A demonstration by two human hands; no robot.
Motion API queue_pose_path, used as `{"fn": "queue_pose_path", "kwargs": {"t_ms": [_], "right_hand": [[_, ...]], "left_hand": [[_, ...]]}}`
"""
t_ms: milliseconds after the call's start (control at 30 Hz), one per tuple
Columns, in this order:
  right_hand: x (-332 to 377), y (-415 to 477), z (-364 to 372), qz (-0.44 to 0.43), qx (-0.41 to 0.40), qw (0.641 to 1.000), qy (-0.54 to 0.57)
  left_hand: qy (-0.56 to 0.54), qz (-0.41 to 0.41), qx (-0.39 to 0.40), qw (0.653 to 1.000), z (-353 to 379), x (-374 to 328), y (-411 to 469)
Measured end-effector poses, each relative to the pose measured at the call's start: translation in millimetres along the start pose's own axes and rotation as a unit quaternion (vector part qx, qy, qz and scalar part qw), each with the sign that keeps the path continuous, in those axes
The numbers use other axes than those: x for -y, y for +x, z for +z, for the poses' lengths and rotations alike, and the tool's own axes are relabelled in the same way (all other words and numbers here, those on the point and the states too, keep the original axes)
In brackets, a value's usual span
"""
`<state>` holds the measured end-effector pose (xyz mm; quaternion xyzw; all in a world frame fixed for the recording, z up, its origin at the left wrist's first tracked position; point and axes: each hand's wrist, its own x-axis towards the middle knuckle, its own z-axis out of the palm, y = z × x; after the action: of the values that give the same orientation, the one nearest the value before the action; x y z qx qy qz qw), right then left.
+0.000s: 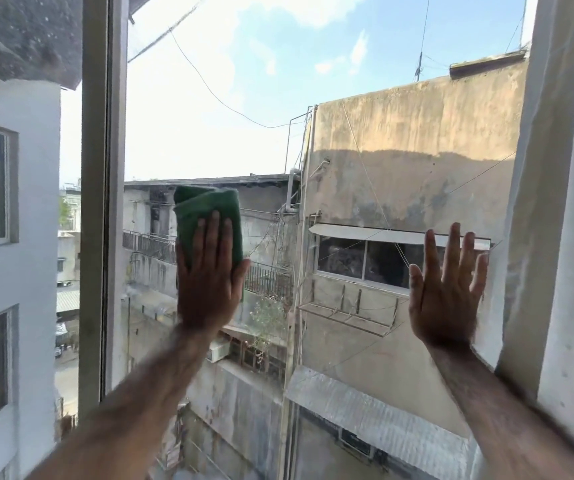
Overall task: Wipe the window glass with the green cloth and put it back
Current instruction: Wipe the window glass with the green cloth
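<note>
Far left I see a second pane behind the vertical window frame, smeared and speckled, so the white building past it reads soft. Both of my forearms are cut off by the bottom edge. My left hand is flat, fingers together, pressing the green cloth against the window glass just right of that frame; only the top of the cloth and a strip along its right side show, the rest is hidden under the palm, and I cannot tell how it is folded. The cloth's upper edge sits about mid-height of the pane, close to the frame but apart from it. Clear glass runs wide above the cloth and to its right, across to the other hand. My right hand is open, fingers spread, palm toward the glass and holding nothing; I cannot tell whether it touches the pane. Just beside it on the right hangs a white curtain, covering the pane's right edge. The bottom of the window is out of view. Buildings and cables outside show through, slightly blurred.
</note>
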<state>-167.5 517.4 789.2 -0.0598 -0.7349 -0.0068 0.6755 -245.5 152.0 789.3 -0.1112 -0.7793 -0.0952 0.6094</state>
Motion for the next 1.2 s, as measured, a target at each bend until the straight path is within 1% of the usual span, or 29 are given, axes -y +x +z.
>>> {"fn": "queue_pose_path", "kwargs": {"t_ms": [67,100,133,167,200,233,300,400,467,567,600,633,700,800,867,900,933,1000,1067,1133,1200], "right_hand": [[0.5,-1.1,-0.2,-0.003,-0.004,1.000,0.002],[1.0,-2.0,0.0,-0.004,-0.006,1.000,0.001],[0.9,-2.2,0.5,-0.004,-0.009,1.000,-0.003],[0.6,-2.0,1.2,-0.002,-0.012,1.000,-0.006],[-0.2,-1.7,2.1,-0.003,-0.014,1.000,-0.008],[-1.0,-2.1,2.4,-0.004,-0.014,1.000,-0.008],[-2.4,-1.2,3.4,-0.010,-0.013,1.000,-0.013],[-3.8,0.5,4.2,-0.010,-0.011,1.000,0.000],[-5.1,0.5,2.7,-0.008,-0.011,1.000,0.008],[-3.4,0.4,1.2,-0.002,-0.008,1.000,0.016],[-2.9,0.3,1.3,-0.001,-0.007,1.000,0.016],[-2.6,0.2,1.4,-0.001,-0.007,1.000,0.016],[-2.5,0.4,1.9,-0.002,-0.007,1.000,0.018],[-3.3,0.2,2.1,-0.005,-0.011,1.000,0.021],[-3.8,0.7,1.5,-0.005,-0.014,1.000,0.020],[-3.8,1.3,1.0,-0.005,-0.013,1.000,0.021],[-4.0,1.7,0.4,-0.007,-0.014,1.000,0.022],[-3.7,1.7,-0.7,-0.010,-0.017,1.000,0.024],[-4.8,2.6,-1.3,-0.011,-0.023,0.999,0.024],[-6.2,1.9,-1.4,-0.010,-0.027,0.999,0.024],[-6.5,0.5,-0.6,-0.009,-0.030,0.999,0.030]], "left_hand": [[-0.024,-0.113,-0.015,0.993,-9.1,-13.7,50.7],[-0.040,-0.152,-0.029,0.987,-13.4,-25.2,78.5],[-0.053,-0.176,-0.041,0.982,-17.5,-40.2,105.6],[-0.061,-0.182,-0.047,0.980,-21.6,-57.6,129.2],[-0.064,-0.168,-0.052,0.982,-24.9,-77.5,146.8],[-0.065,-0.136,-0.058,0.987,-26.0,-97.9,157.4],[-0.065,-0.047,-0.069,0.994,-20.3,-138.8,160.3],[-0.058,0.098,-0.070,0.991,-0.4,-177.4,114.6],[-0.044,0.160,-0.052,0.985,12.1,-174.5,65.4],[-0.019,0.189,-0.029,0.981,15.7,-133.7,15.6],[-0.008,0.180,-0.027,0.983,14.4,-117.7,12.6],[-0.001,0.154,-0.030,0.988,11.6,-104.5,17.7],[-0.004,0.056,-0.031,0.998,3.6,-93.8,46.2],[-0.041,-0.093,-0.039,0.994,-10.8,-117.4,103.4],[-0.053,-0.138,-0.045,0.988,-15.8,-144.7,127.0],[-0.054,-0.132,-0.049,0.989,-16.5,-157.4,130.1],[-0.055,-0.105,-0.051,0.992,-14.8,-168.9,127.8],[-0.048,-0.002,-0.053,0.997,-2.3,-186.7,103.0],[-0.045,0.101,-0.046,0.993,13.6,-197.3,56.9],[-0.038,0.164,-0.013,0.986,24.3,-194.8,-0.5],[-0.021,0.194,0.025,0.981,28.4,-172.4,-51.8]]}}
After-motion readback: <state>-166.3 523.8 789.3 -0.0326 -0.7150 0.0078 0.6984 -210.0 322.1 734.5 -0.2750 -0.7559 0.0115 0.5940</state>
